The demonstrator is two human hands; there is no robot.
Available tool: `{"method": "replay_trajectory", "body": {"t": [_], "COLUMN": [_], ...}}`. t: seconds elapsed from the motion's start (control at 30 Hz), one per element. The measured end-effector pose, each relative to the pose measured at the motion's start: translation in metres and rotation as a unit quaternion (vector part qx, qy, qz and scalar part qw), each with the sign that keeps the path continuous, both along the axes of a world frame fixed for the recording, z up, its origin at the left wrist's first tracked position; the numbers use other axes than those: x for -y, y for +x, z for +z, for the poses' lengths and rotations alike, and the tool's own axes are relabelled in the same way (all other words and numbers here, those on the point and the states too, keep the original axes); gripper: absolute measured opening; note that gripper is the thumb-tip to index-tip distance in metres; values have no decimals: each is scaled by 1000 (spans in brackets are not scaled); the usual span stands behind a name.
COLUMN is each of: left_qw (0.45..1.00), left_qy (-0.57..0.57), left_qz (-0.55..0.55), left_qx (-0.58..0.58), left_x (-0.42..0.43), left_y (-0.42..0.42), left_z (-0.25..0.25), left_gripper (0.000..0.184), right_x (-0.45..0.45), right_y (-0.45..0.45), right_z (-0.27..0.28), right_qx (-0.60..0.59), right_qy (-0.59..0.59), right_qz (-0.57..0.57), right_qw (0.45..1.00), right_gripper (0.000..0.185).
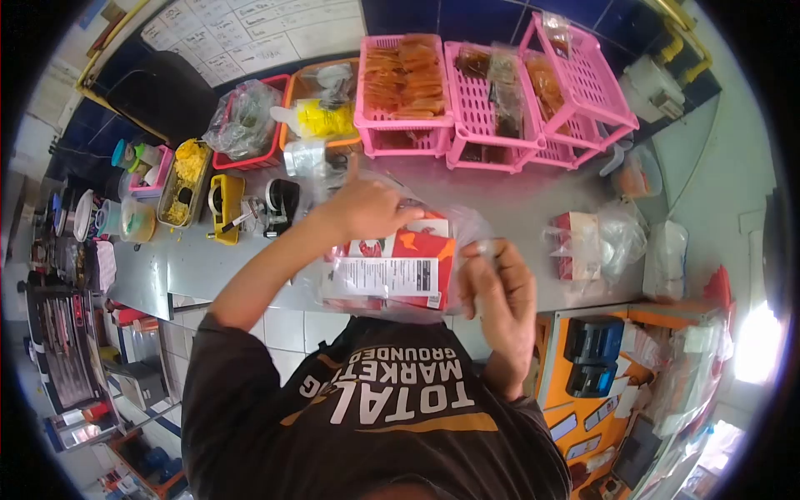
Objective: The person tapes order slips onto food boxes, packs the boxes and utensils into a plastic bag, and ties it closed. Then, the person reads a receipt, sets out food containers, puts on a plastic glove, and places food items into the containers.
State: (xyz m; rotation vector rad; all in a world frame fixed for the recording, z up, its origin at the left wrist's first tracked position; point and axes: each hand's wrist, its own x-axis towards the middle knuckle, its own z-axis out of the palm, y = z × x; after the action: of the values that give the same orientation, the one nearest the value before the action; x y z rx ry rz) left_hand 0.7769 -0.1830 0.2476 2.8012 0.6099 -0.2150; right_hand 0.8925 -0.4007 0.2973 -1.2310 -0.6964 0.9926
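A clear plastic bag is between my two hands, close to the counter's front edge. Inside it lies a red and orange printed package with a white label covered in small print and a dark barcode. My left hand reaches across the bag's far side, one finger stretched away from me and the others bent over the plastic by the package's top. My right hand pinches the bag's right edge between thumb and fingers. Part of the left hand's grip is hidden under the hand itself.
Pink baskets with brownish packets stand along the back. To their left are an orange basket, a red basket and a metal tray of yellow food. A yellow holder sits nearer; a red-and-white box stands right.
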Motion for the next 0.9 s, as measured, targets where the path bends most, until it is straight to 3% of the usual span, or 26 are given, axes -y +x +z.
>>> {"method": "replay_trajectory", "body": {"t": [0.03, 0.07, 0.13, 0.17, 0.2, 0.23, 0.3, 0.37, 0.4, 0.43, 0.57, 0.67, 0.77, 0.9], "left_qw": [992, 992, 993, 993, 991, 982, 983, 990, 981, 981, 988, 992, 995, 996], "left_qy": [-121, -124, -31, -35, 32, 99, 96, -43, -21, -21, -2, -35, 50, 19], "left_qz": [-2, -10, -112, -112, -105, -99, -111, -137, -159, -160, -152, -61, -81, -80], "left_qx": [21, 16, 19, 21, 74, 125, 113, 13, 108, 110, 29, -101, -35, -43], "left_x": [9, 18, 34, 31, 22, 20, 17, 36, 44, 43, 35, 19, 11, 30], "left_y": [-7, -14, -28, -28, -25, -19, -23, -31, -41, -41, -37, -32, -38, -38], "left_z": [16, 15, 12, -7, -41, -43, -36, 21, 10, 2, -16, 1, -10, -14], "left_gripper": [66, 66, 99, 99, 109, 119, 121, 124, 125, 125, 121, 123, 122, 123], "right_x": [7, 13, 18, 19, 18, 17, 10, 10, 10, 8, 13, 17, 6, -3], "right_y": [8, 15, 8, 3, -2, -4, -5, -3, -3, -5, -16, -16, -16, -9], "right_z": [-3, -6, 1, 4, 5, 4, 4, 5, 4, 4, 7, 9, 13, 4], "right_qx": [-21, -41, -48, -52, -45, -44, -27, -21, -17, -13, -9, -7, -14, 18], "right_qy": [23, 33, 20, 9, 0, -3, 22, 25, 23, 19, 19, 8, 21, 32], "right_qz": [-27, -21, -16, -1, 26, 25, 19, -5, -15, -22, -9, -21, -12, -22], "right_qw": [999, 998, 999, 999, 999, 999, 999, 999, 999, 999, 1000, 1000, 1000, 999], "right_gripper": [18, 18, 19, 20, 20, 20, 20, 20, 20, 21, 21, 30, 22, 23]}}
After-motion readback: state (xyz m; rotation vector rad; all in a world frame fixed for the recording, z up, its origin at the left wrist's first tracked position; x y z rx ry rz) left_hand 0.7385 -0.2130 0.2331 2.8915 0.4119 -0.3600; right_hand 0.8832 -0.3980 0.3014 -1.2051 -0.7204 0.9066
